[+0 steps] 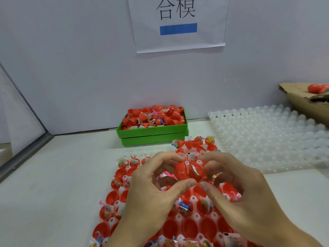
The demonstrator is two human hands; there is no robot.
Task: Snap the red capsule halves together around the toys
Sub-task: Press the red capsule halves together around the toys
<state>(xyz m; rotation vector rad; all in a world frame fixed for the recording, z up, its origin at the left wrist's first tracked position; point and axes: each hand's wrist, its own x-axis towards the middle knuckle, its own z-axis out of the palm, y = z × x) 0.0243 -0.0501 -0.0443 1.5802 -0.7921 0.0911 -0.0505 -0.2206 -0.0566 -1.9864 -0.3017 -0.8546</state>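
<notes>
Two red capsule halves [188, 171] are pressed rim to rim just above the tray, with a clear toy wrapper showing in the right half. My left hand [151, 193] grips the left half between thumb and fingers. The right half sits in my right hand [242, 193]. Below lies a white holder tray [128, 155] filled with several open red halves, many holding small bagged toys [185, 207]. My hands hide the tray's middle.
A green bin [153, 131] heaped with red halves and toys stands at the back against the wall. A bare white holder tray [267, 132] lies at the right. A cardboard box [302, 102] with red capsules is at the far right.
</notes>
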